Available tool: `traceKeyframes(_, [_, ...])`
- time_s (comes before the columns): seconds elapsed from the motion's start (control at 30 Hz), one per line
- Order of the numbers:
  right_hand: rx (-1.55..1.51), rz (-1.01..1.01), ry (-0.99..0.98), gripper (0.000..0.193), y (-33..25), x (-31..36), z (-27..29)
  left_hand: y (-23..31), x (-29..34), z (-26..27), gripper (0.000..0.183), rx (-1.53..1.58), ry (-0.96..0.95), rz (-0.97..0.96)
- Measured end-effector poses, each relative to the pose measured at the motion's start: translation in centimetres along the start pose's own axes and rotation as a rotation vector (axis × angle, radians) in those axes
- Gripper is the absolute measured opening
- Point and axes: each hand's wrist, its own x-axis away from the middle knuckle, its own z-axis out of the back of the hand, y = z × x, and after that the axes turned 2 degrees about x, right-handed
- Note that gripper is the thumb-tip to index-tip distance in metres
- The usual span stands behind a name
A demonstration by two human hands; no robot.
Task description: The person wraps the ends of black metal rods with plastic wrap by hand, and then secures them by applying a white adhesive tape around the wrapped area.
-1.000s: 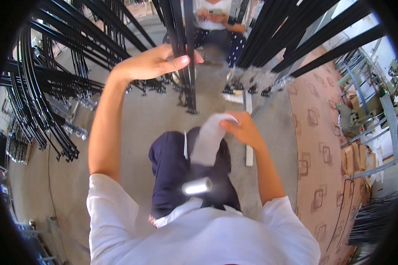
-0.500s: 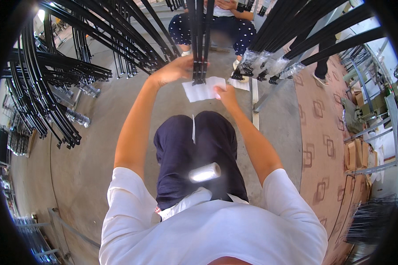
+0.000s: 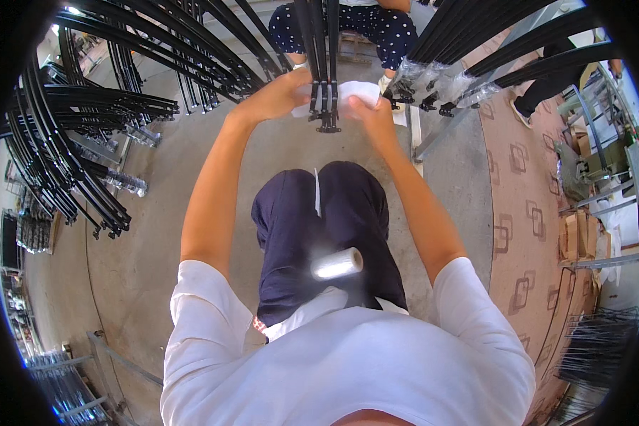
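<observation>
A few black rods (image 3: pixel 324 64) hang down in front of me, their small end fittings (image 3: pixel 328 129) pointing toward me. A white, soft-looking wrapping sheet (image 3: pixel 360 91) passes behind them, just above the fittings. My right hand (image 3: pixel 374 117) pinches its right side, thumb in front. My left hand (image 3: pixel 280 96) is closed at the sheet's left side, close to the rods; the fingertips are partly hidden. Across my lap lies a roll of clear film (image 3: pixel 337 264).
Bundles of black rods hang at the left (image 3: pixel 71 142) and upper right (image 3: pixel 468 42); the right ones have plastic-wrapped ends (image 3: pixel 447 89). Opposite sits a person in dotted trousers (image 3: pixel 291 32). Another person's leg (image 3: pixel 539 89) shows at the right. Cardboard boxes (image 3: pixel 579 238) stand far right.
The sheet has gone from in front of the rod ends to behind the rods, farther from me. My left hand has closed at its left side; my right hand has moved up with it.
</observation>
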Motion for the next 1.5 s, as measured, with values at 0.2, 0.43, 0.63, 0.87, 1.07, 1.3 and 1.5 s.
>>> traceKeyframes(0.2, [0.037, 0.04, -0.008, 0.023, -1.0, -0.3, 0.5, 1.0, -0.4, 0.0, 0.039, -0.108, 0.056, -0.087])
traceKeyframes(0.43, [0.216, 0.19, -0.139, 0.021, -3.2, -0.5, 0.6, 1.9, 0.1, -1.3, 0.037, -0.136, 0.195, -0.128])
traceKeyframes(0.63, [0.371, 0.25, -0.121, 0.014, -3.2, -0.9, -0.3, 1.8, 0.2, -2.9, 0.038, -0.067, 0.362, -0.178])
traceKeyframes(0.87, [0.375, 0.529, 0.168, 0.012, -2.2, 0.3, -2.9, 3.3, 0.6, -5.5, 0.022, 0.475, 0.553, -0.039])
traceKeyframes(1.07, [0.32, 0.538, 0.217, 0.012, -2.8, 1.5, -4.0, 2.2, 2.1, -6.3, 0.015, 0.818, 0.509, 0.134])
traceKeyframes(1.3, [0.315, 0.348, 0.188, 0.01, -3.6, 3.7, -2.5, 4.5, 2.6, -7.0, 0.031, 0.995, 0.527, 0.136])
traceKeyframes(1.5, [0.137, 0.337, 0.169, 0.013, -4.1, 4.4, -2.3, 3.7, 3.0, -6.1, 0.053, 1.065, 0.251, 0.079])
